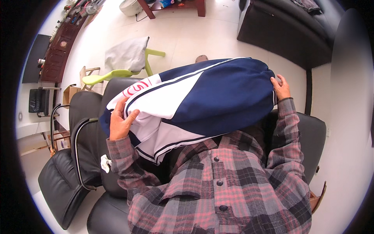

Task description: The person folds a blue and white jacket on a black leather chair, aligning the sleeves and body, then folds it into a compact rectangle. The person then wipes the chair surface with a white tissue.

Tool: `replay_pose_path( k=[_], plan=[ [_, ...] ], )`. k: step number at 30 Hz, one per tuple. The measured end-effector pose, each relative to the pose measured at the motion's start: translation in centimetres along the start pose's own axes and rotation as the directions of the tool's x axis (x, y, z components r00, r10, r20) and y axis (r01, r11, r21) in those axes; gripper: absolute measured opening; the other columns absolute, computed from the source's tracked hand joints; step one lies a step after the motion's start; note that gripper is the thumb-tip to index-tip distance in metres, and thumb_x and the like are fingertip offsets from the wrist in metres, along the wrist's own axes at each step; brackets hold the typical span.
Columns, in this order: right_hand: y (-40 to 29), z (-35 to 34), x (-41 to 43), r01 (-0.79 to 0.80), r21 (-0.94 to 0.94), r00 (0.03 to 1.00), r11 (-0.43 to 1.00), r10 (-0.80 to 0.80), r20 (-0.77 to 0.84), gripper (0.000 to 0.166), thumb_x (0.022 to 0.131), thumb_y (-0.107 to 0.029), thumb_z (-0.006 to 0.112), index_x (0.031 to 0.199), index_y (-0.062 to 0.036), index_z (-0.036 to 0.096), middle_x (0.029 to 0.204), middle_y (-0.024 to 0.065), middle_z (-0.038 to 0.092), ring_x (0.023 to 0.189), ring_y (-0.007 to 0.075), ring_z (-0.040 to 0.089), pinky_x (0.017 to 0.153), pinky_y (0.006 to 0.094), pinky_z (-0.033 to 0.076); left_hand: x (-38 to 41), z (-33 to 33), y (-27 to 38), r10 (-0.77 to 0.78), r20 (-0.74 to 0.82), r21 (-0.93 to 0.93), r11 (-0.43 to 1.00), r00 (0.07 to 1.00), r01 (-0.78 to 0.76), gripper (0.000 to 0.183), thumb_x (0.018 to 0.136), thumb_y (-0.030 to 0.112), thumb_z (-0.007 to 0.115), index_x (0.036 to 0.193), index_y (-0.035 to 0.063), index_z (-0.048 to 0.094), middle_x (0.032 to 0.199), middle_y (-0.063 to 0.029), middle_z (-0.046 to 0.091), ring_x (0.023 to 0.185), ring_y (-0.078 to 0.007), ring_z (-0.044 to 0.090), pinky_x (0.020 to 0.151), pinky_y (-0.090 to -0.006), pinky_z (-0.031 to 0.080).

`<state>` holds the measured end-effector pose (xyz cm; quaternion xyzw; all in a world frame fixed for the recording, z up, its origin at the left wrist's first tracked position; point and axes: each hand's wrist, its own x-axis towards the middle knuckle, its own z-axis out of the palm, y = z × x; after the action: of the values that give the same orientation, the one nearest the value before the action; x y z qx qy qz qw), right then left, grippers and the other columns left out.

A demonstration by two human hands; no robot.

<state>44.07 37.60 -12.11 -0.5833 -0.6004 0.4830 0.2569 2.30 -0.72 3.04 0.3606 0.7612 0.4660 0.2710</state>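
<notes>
Across my lap lies a navy and white jacket (225, 90), bundled lengthwise, with dark and white striped trim and red lettering near its left end. My left hand (120, 121) rests on the white fabric at that end, its thumb spread from the fingers. At the opposite, navy end, my right hand (281, 87) touches the cloth beside a striped band, fingers apart. Neither hand shows a firm grip. Folds hide the jacket's underside and most of my legs. A shoe tip (201, 58) shows beyond its upper edge.
A black padded seat (311, 146) is under me, with black armchairs (84, 125) on the left. Ahead stands a green plastic chair (117, 74) with a grey cloth (127, 54) over it. A black sofa (283, 35) is at upper right. Crumpled tissue (105, 163) lies near my left sleeve.
</notes>
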Motion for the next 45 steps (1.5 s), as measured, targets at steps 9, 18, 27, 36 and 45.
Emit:
replay_pose_path(
  k=[9, 18, 27, 36, 45],
  plan=[
    [-0.7, 0.4, 0.4, 0.148, 0.223, 0.988, 0.963, -0.135, -0.074, 0.059, 0.073, 0.003, 0.065, 0.128, -0.0092, 0.050, 0.100, 0.0112, 0.059, 0.075, 0.0123, 0.057, 0.066, 0.0245, 0.050, -2.8, -1.4, -2.3, 0.031, -0.128, 0.074, 0.997, 0.991, -0.021, 0.024, 0.086, 0.005, 0.064, 0.108, -0.0015, 0.058, 0.093, 0.0001, 0.061, 0.079, -0.0068, 0.053, 0.073, -0.0205, 0.041],
    [-0.4, -0.3, 0.1, 0.381, -0.170, 0.865, 0.909, -0.415, -0.282, 0.040, 0.081, -0.001, 0.058, 0.121, -0.0056, 0.056, 0.109, 0.0122, 0.064, 0.095, 0.0196, 0.063, 0.085, 0.0325, 0.050, 0.6, -2.1, -2.3, -0.006, -0.215, -0.077, 0.997, 0.977, -0.011, 0.015, 0.088, 0.007, 0.062, 0.099, -0.0028, 0.060, 0.086, -0.0008, 0.063, 0.076, -0.0054, 0.055, 0.069, -0.0189, 0.043],
    [-10.4, 7.0, -14.7, 0.929, -0.236, 0.371, 0.286, -0.705, 0.605, 0.059, 0.073, -0.031, 0.074, 0.124, -0.0066, 0.056, 0.126, 0.0120, 0.056, 0.121, 0.0302, 0.048, 0.104, 0.0437, 0.029, -1.8, -0.7, -1.2, 0.150, -0.180, 0.230, 0.967, 0.972, -0.107, 0.039, 0.077, 0.016, 0.075, 0.108, -0.0027, 0.059, 0.103, -0.0094, 0.061, 0.099, -0.0187, 0.058, 0.088, -0.0294, 0.044],
    [-9.2, 8.7, -13.4, 0.883, -0.213, 0.469, 0.418, -0.789, 0.397, 0.036, 0.070, 0.003, 0.062, 0.105, -0.0031, 0.063, 0.103, 0.0115, 0.065, 0.100, 0.0276, 0.060, 0.088, 0.0387, 0.044, -2.1, -1.7, -1.9, 0.038, -0.230, -0.108, 0.992, 0.972, -0.064, 0.020, 0.089, 0.014, 0.063, 0.102, -0.0012, 0.062, 0.087, 0.0027, 0.060, 0.079, -0.0053, 0.052, 0.071, -0.0204, 0.043],
    [-13.0, 9.5, -14.7, 0.849, -0.251, 0.523, 0.465, -0.675, 0.520, 0.066, 0.067, -0.011, 0.073, 0.129, -0.0056, 0.051, 0.122, 0.0138, 0.057, 0.113, 0.0283, 0.053, 0.097, 0.0375, 0.036, 2.3, -3.0, -1.0, 0.040, -0.319, 0.123, 0.992, 0.947, -0.001, 0.016, 0.088, 0.018, 0.066, 0.089, 0.0018, 0.063, 0.075, 0.0042, 0.059, 0.067, -0.0016, 0.049, 0.059, -0.0177, 0.039]
  ],
)
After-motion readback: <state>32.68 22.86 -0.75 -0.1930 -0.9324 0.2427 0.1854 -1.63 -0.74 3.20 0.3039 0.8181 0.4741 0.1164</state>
